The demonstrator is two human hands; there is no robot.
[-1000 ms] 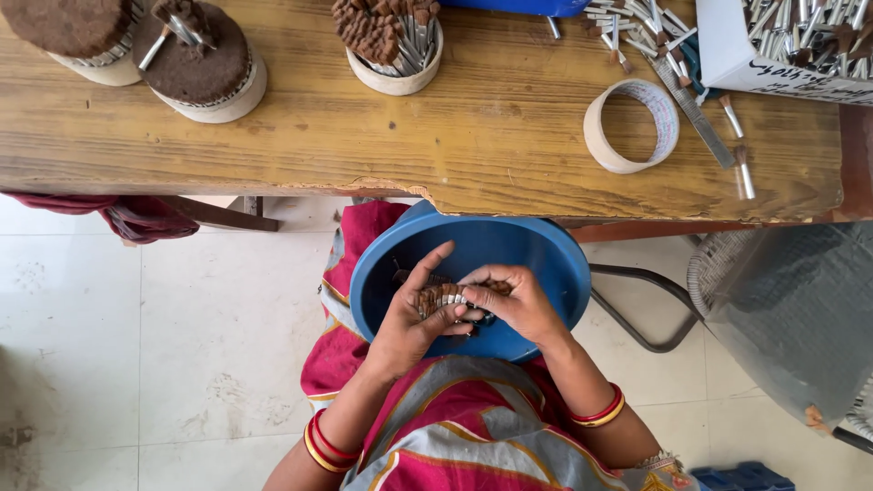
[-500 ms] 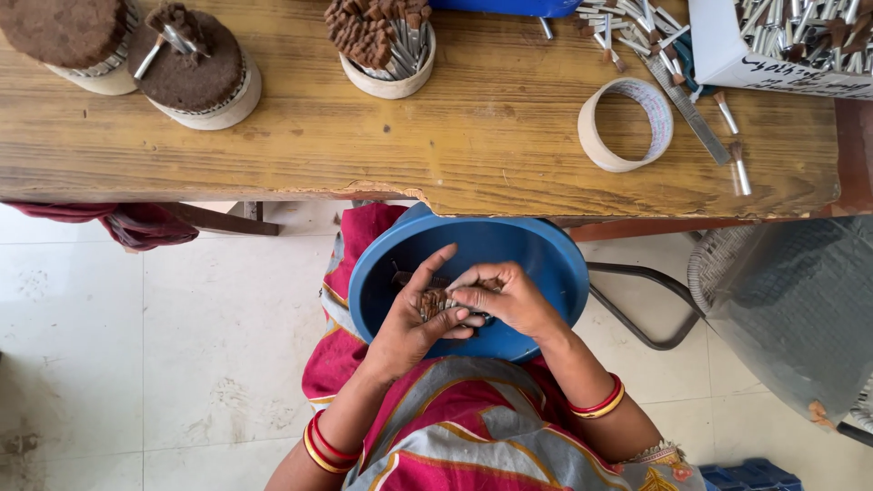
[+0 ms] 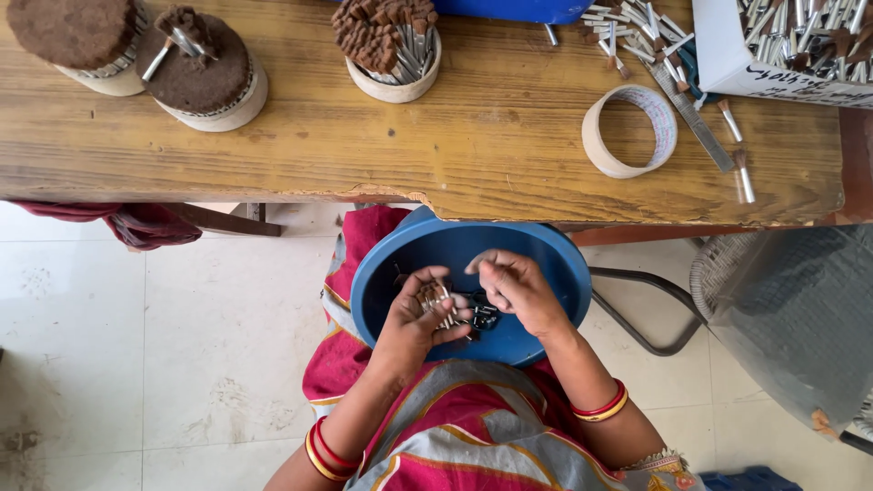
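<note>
A blue plastic basin [image 3: 546, 273] rests on my lap, just below the edge of the wooden table [image 3: 364, 136]. My left hand [image 3: 414, 318] is cupped over it and holds a bunch of small metal brush pieces [image 3: 436, 298]. To their right, my right hand [image 3: 514, 286] hovers with fingers curled, fingertips close to the bunch; I cannot tell if it pinches a piece. A few dark bits [image 3: 482, 316] lie in the basin under the hands.
On the table stand two round tubs topped with brown fibre [image 3: 195, 77], a cup of brushes [image 3: 391, 45], a tape ring [image 3: 629, 130], loose metal brushes [image 3: 637, 32] and a white box of them [image 3: 782, 41]. A woven chair [image 3: 791, 318] stands at the right.
My right hand has drawn slightly away from the bunch in my left hand. The view shifted a little.
</note>
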